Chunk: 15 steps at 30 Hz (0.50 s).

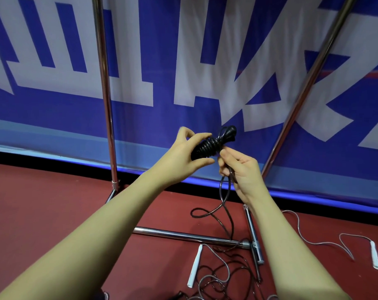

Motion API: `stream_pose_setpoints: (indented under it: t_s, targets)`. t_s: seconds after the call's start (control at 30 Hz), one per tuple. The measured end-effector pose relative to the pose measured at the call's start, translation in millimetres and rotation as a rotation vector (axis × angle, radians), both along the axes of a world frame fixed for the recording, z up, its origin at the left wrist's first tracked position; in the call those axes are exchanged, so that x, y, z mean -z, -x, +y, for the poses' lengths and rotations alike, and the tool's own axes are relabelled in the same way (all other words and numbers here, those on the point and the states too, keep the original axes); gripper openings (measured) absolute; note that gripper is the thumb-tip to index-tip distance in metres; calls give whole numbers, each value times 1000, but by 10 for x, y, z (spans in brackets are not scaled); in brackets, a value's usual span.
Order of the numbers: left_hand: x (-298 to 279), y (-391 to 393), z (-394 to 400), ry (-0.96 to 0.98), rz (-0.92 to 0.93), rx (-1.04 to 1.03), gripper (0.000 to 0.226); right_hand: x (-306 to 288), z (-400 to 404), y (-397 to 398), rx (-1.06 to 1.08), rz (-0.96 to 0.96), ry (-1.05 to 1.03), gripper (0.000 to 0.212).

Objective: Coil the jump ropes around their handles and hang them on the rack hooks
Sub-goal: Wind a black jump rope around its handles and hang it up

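Red sports flooring (54, 213) is running under a blue-and-white banner (183, 61), and the chrome rack (105, 105) is standing on that floor just in front of the banner, its two uprights rising out of the top of the view; no hooks are showing.

From the head camera, the left hand (183, 152) is gripping a black handle bundle (212, 141), fingers curled round its lower end, thumb lifted clear. The bundle's long axis is slanting up and to the right, away from the person, with rope turns already stacked along its middle. The right hand (242, 169) is sitting just below and to the right of the bundle, pinching the loose black rope (222, 204) between curled fingers. That rope is dropping from the right hand to the floor, looping once, then joining a tangle by the rack's base bar (183, 234).

Judging by this, the next wrap is turning on the right hand carrying the rope up and over the slanted axis while the left is keeping the bundle steady; the right hand is the nearer to the free rope.

White handles (195, 265) of another jump rope are lying on the floor near the rack's right foot, well below both hands.
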<state>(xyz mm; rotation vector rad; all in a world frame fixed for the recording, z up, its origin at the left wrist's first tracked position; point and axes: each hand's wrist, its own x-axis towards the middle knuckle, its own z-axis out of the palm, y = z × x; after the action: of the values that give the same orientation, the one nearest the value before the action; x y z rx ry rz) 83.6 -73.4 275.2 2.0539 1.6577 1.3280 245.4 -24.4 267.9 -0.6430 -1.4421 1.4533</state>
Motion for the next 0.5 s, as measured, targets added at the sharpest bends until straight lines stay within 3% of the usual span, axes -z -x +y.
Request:
stream_pose_setpoints:
  t_s: [0.3,0.5]
  targets:
    - [-32,-238,-42,-112,163,-289,47,-30,2,24,189,72,72,12]
    - [-12,-164,-6,-124,51,-218,50,25,42,2,-55,91,115,31]
